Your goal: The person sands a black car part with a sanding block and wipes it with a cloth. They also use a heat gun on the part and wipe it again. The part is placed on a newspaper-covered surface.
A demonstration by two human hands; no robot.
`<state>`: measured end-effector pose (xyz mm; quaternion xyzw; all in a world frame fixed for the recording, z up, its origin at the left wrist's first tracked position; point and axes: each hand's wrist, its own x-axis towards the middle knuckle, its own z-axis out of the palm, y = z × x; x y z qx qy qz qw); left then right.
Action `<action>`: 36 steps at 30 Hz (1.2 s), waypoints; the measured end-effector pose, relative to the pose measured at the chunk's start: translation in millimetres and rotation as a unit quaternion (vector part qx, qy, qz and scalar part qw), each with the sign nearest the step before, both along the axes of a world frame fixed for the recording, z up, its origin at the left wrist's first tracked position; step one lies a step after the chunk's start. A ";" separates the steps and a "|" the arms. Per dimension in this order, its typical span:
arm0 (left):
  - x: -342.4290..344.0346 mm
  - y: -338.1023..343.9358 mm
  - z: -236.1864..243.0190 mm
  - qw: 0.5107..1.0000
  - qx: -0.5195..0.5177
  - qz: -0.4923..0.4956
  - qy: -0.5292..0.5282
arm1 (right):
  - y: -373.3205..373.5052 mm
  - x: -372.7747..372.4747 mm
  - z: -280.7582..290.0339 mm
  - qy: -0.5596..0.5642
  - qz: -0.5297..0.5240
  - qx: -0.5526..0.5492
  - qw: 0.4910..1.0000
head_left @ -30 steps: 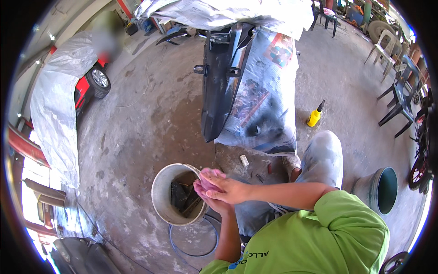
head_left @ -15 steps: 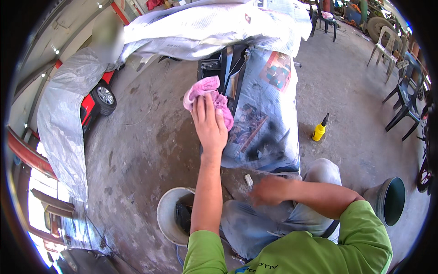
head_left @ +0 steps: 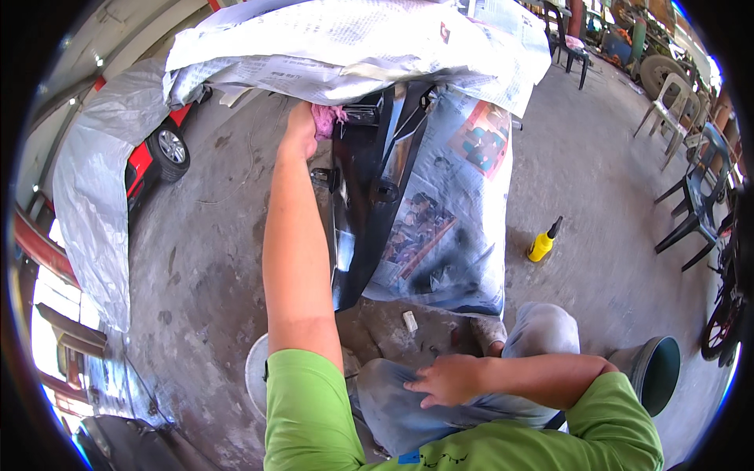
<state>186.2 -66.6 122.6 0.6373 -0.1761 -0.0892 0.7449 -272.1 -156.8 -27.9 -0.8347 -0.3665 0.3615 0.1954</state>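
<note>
The person wears a bright green short-sleeved T-shirt (head_left: 314, 416) with a small blue patch and dark print near its lower front, and pale grey, dust-stained trousers (head_left: 471, 385). Both forearms are bare, with no gloves, watch or rings visible.

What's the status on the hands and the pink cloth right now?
Left hand shut on pink cloth, pressed to the black panel. Right hand open, resting on the thigh. Newspaper masking overhangs the cloth; nothing else in the way.
</note>
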 end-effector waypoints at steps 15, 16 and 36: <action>-52.0 80.9 -94.2 0.982 -0.172 -0.079 -0.021 | -28.5 -3.2 10.8 -0.003 -0.055 0.016 0.998; -49.8 107.5 -103.0 0.976 -0.176 -0.125 -0.003 | -19.0 -2.3 11.3 -0.005 -0.034 0.017 0.999; -187.9 100.7 -98.0 0.987 0.046 0.106 -0.112 | -26.9 0.1 9.3 0.000 -0.047 -0.079 0.996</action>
